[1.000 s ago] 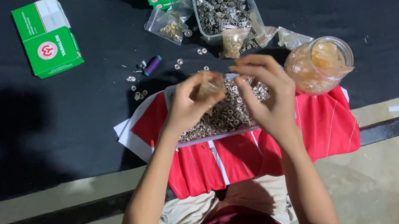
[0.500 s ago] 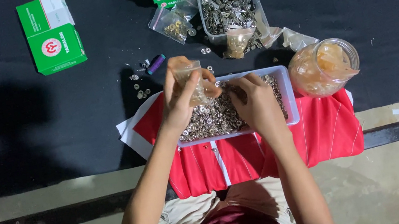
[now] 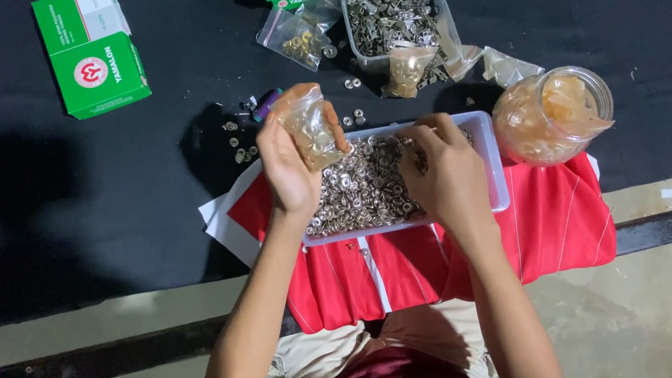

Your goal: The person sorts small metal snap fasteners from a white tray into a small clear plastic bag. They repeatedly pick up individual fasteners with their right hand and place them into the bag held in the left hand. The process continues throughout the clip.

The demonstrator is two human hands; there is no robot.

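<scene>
The left hand grips a small clear bag upright above the tray (full of metal rings), while the right hand pinches among them just beside.

dim, uneven light | dark shadow left on black table | sharp focus | no glare

Right fingertips hidden in tray.
</scene>
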